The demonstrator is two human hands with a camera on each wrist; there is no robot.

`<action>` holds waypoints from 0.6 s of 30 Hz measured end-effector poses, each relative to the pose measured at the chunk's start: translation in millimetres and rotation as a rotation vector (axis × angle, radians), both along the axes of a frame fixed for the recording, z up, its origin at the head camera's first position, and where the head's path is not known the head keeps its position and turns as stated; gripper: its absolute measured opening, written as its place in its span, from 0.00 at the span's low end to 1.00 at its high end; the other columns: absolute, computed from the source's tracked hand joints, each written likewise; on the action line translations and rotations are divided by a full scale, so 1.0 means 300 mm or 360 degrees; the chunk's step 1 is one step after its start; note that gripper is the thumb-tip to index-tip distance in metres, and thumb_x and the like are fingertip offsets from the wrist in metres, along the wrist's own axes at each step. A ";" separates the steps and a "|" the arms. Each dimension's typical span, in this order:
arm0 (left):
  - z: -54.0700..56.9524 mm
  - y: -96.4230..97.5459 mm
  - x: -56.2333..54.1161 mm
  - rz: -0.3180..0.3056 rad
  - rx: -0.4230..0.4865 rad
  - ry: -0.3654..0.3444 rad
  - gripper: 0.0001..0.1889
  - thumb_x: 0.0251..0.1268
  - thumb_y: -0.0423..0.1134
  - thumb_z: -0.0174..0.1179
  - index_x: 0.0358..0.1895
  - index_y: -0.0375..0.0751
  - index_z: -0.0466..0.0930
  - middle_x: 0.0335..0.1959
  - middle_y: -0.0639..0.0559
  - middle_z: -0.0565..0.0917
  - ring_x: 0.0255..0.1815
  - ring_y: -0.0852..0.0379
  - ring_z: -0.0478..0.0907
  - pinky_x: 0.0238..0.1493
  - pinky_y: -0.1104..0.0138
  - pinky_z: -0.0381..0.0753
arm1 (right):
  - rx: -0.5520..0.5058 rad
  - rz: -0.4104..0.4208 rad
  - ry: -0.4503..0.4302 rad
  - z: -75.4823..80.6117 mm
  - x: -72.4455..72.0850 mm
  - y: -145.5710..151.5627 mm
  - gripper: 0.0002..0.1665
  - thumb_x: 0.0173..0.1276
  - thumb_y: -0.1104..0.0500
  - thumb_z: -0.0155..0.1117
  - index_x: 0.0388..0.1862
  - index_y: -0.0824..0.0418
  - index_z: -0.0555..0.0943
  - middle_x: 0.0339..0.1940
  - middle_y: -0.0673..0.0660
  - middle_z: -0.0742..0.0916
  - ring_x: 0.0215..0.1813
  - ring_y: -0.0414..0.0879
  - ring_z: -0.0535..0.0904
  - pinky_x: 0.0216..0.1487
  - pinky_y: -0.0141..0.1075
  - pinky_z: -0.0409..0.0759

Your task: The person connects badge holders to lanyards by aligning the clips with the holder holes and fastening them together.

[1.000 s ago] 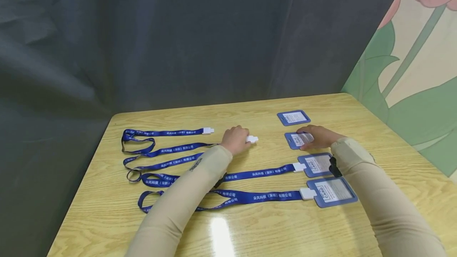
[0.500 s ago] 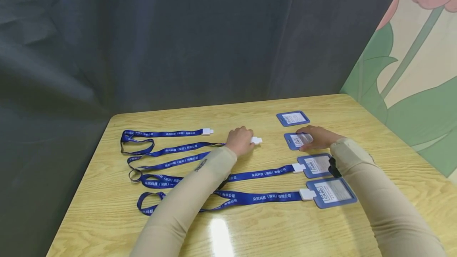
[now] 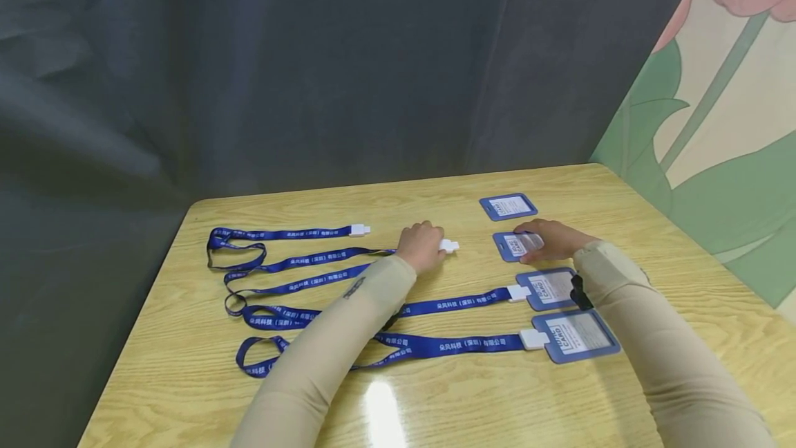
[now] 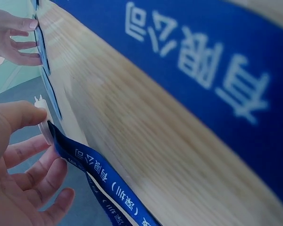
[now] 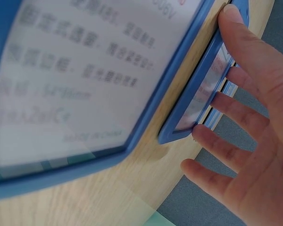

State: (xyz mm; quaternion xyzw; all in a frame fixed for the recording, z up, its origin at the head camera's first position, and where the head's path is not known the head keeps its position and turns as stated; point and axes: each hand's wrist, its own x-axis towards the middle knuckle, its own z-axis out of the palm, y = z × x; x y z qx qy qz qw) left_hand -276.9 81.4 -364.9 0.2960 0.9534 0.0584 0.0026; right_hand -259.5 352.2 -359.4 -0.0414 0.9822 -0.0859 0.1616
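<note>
Two hands are busy: the left hand (image 3: pixel 421 247), pinching a white plastic clip (image 3: pixel 449 246), has edged it nearer the blue-framed badge holder (image 3: pixel 508 246) the right hand (image 3: pixel 552 238) grips by its edges, narrowing their gap. Flat, printed lanyard ribbon (image 4: pixel 104 173) trails across the wood-grained counter (image 3: pixel 497 406).

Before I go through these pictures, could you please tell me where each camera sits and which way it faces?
Head: worn on the head, facing forward and down at the table; the left hand, right hand and both sleeves show.
Left wrist: worn there, facing the left hand pinching a clip; the right hand shows at upper left.
Right wrist: worn there, facing the right hand gripping a badge; only that hand shows.
Shared: head and left wrist both show both hands and the clip.
</note>
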 end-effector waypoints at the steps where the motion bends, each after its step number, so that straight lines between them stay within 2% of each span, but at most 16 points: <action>1: 0.001 0.002 0.000 -0.0002 -0.0002 0.0004 0.12 0.63 0.47 0.58 0.42 0.45 0.81 0.36 0.51 0.82 0.37 0.55 0.78 0.42 0.62 0.78 | -0.0001 -0.0004 -0.0002 -0.001 0.000 -0.002 0.47 0.52 0.40 0.69 0.67 0.60 0.65 0.68 0.72 0.66 0.68 0.72 0.57 0.64 0.67 0.56; 18: 0.014 0.022 0.008 -0.0018 -0.0008 -0.0011 0.12 0.63 0.48 0.58 0.41 0.45 0.81 0.35 0.52 0.82 0.35 0.56 0.77 0.42 0.62 0.78 | -0.0001 -0.0027 -0.0006 -0.016 -0.010 0.007 0.49 0.51 0.38 0.69 0.67 0.59 0.66 0.68 0.72 0.66 0.68 0.72 0.57 0.64 0.67 0.56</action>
